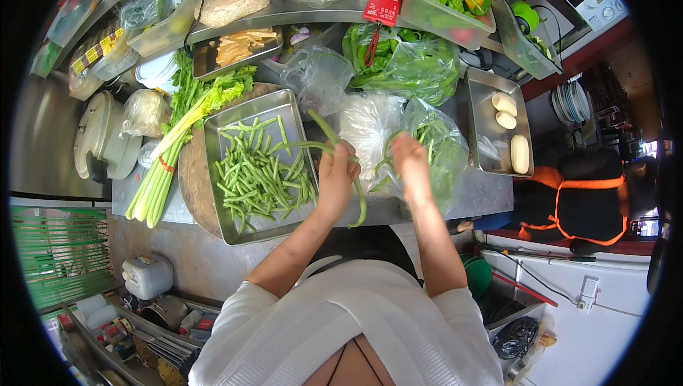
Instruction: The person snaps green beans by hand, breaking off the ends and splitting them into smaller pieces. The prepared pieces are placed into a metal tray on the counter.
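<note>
Long green beans (361,204) are gripped in my left hand (337,178), closed around them, with their ends sticking out above and below. My right hand (410,164) is pinched shut, and a thin curved green bean (383,165) shows at its fingertips. Left of my hands lies a metal tray (289,105) with many short pieces of green bean (256,172). Behind and between my hands rests a clear plastic bag (370,126) with whitish contents. Just right of my right hand, an open clear bag (445,147) contains more greens.
Celery (167,162) tied with a red band lies on a round wooden board (191,180) at left. At right stands a metal tray (472,119) with pale peeled vegetables (520,155). Bagged leafy greens (427,66) sit behind. A person in an orange-strapped apron (580,201) is at right.
</note>
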`<state>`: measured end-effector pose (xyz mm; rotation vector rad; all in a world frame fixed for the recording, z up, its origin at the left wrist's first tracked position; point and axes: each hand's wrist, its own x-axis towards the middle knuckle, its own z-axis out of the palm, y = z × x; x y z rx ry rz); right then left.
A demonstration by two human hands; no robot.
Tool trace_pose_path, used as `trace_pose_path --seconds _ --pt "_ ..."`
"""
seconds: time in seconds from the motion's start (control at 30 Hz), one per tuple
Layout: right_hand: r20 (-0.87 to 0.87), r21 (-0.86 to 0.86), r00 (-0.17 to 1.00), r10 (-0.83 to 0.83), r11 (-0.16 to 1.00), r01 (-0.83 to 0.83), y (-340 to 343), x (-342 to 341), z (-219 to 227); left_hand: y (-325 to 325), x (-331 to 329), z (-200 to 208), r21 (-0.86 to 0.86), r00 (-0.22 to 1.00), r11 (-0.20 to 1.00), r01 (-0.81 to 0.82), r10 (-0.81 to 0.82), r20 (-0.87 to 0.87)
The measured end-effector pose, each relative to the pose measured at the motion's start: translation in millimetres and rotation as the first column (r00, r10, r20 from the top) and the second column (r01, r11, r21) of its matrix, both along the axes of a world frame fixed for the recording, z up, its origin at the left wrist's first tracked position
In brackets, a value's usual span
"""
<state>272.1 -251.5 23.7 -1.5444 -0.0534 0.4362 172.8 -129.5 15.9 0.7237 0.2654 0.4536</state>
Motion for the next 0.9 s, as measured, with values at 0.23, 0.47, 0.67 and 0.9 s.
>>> trace_pose_path --seconds 0.23,0.47,0.67,0.9 --pt "-0.157 0.103 0.843 0.514 0.858 -0.504 -6 -32 20 30 -5 31 -0.282 0.97 0.948 -0.149 0.196 0.147" --pt "-0.229 0.295 0.72 0.655 0.752 -0.59 18 -75 22 61 -22 32 -0.364 0.994 0.931 0.023 0.018 0.108" --pt "0.126 -0.152 0.399 0.908 0.415 -0.897 25 -81 25 86 -55 27 -0.535 0.849 0.693 0.482 -0.521 0.091" --pt "0.503 -0.306 0.236 0.831 0.427 -0.851 47 -95 51 97 -85 19 -0.729 0.792 0.414 0.544 -0.541 0.283"
